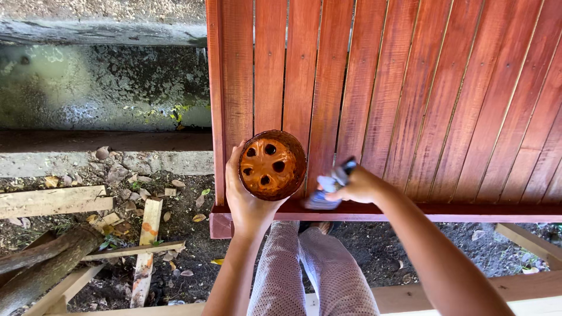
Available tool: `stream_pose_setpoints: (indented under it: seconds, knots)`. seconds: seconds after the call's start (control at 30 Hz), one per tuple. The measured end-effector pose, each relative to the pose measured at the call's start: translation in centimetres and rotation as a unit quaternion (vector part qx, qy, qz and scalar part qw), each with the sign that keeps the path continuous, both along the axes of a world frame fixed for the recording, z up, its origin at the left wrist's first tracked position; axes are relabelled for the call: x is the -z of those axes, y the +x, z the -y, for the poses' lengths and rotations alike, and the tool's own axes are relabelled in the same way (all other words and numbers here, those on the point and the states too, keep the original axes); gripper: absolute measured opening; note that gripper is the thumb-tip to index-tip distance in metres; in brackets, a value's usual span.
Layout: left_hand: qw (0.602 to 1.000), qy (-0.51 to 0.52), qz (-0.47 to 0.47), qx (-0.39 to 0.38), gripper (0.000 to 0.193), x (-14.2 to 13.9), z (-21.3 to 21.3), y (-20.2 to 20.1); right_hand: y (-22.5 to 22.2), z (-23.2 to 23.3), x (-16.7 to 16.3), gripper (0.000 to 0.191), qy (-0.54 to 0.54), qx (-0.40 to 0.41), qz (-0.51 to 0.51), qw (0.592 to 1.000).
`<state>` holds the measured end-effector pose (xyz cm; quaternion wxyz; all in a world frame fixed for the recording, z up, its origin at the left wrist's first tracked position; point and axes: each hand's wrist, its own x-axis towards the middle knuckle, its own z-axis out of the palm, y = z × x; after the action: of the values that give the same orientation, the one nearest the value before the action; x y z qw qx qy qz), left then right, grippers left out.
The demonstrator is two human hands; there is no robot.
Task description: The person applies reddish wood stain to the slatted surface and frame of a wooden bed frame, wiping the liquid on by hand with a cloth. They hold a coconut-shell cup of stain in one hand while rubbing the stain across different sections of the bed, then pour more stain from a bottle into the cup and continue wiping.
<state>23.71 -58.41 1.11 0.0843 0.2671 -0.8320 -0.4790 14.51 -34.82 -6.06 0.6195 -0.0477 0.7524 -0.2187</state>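
My left hand (244, 202) grips a round plastic pot (272, 165) turned so its underside faces me; the base is stained orange-brown and has several drain holes. My right hand (357, 186) is closed on a paintbrush (328, 187) with a dark handle and pale, blurred bristles. The bristles sit just right of the pot, over the near edge of a red-stained slatted wooden panel (410, 88). My legs in patterned trousers (310, 269) show below.
The slatted panel fills the upper right, its front rail (468, 209) near my hands. Left lie loose wooden planks (55, 202), a log (41, 263), dry leaves and dirt, with a mossy concrete wall (105, 82) beyond. Pale boards (527, 287) run along the bottom.
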Motion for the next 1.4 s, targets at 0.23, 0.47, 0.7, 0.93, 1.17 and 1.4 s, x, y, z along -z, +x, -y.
stream_pose_setpoints:
  seconds: [0.23, 0.47, 0.7, 0.93, 1.17, 1.4]
  knots:
    - [1.0, -0.03, -0.008, -0.005, 0.113, 0.0, -0.3, -0.1, -3.4, -11.2, -1.2, 0.031, 0.043, 0.0, -0.018, 0.999]
    - [0.994, 0.052, -0.035, -0.094, 0.104, 0.7, 0.7, 1.4, -1.3, -0.5, 2.1, 0.037, -0.103, -0.082, -0.028, 0.991]
    - [0.976, -0.023, 0.007, -0.215, 0.106, -0.3, 6.7, 4.0, 3.0, 15.6, 3.9, 0.038, -0.247, 0.023, -0.047, 0.968]
    - [0.975, -0.05, -0.021, -0.217, 0.105, -1.0, 5.9, 5.5, 6.9, 14.0, 4.4, 0.028, -0.252, 0.107, -0.044, 0.961]
    - [0.979, -0.048, 0.026, -0.197, 0.103, -0.9, 0.4, 2.4, 3.3, 4.0, 3.4, 0.031, -0.267, 0.066, -0.062, 0.96]
    - [0.993, -0.023, -0.005, -0.116, 0.099, -1.1, -4.3, -0.7, -1.0, -7.8, 1.5, 0.04, -0.107, 0.027, -0.005, 0.994]
